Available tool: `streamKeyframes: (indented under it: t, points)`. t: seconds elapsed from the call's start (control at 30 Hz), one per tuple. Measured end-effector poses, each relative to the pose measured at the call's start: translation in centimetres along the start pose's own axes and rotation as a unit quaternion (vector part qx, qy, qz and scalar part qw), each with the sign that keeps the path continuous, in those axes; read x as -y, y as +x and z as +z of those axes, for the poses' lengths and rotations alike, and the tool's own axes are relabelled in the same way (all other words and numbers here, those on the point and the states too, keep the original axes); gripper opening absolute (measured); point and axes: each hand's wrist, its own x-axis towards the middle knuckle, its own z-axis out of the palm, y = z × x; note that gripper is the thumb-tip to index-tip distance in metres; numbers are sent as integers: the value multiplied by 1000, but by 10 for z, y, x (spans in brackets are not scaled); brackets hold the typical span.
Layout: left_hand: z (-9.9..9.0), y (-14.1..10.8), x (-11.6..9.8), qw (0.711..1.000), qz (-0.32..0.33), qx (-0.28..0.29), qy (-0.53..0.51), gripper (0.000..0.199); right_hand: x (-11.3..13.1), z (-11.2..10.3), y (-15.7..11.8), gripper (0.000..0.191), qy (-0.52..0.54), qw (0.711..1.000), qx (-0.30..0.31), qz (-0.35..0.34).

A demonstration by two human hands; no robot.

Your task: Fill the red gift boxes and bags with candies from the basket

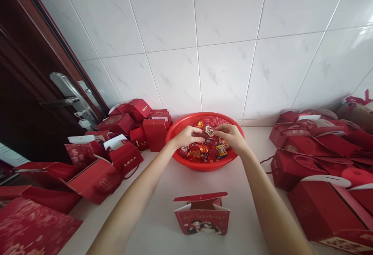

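A red plastic basket (205,166) holds many wrapped candies, some red, some gold, one yellow and blue (222,150). Both hands reach into it. On the left side, my left hand (189,137) hovers over the candies with thumb and fingers apart and nothing visible between them. My right hand (232,137) has its fingertips pinched at the edge of a red candy with a white printed label (209,131). Nearer to me, between my forearms, a small red gift box (203,220) with a printed couple stands upright with its top flap open.
Many red gift boxes (118,124) crowd the left side, several with lids open. More red boxes with rope handles (297,165) are piled on the right. A tiled wall (224,80) rises behind the basket. At left is a dark door with a metal handle (62,101).
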Motion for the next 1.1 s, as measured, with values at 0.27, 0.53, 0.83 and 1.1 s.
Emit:
streamKeyframes:
  t: [0.27, 0.53, 0.83, 1.1]
  points:
    - [-2, 5, 10, 999, -26, -9, -21, 34, -1, 1, 1, 20, 48, 999, -16, 9]
    - [-2, 7, 14, 998, -12, -52, -19, 39, -1, 1, 2, 25, 72, 997, -8, 9]
    - [-2, 0, 4, 995, 11, -95, -20, 23, 0, 0, 1, 19, 44, 999, -6, 20]
    - [-1, 3, 3, 990, 43, -124, -47, 39, -2, 2, 3, 17, 60, 998, -16, 14]
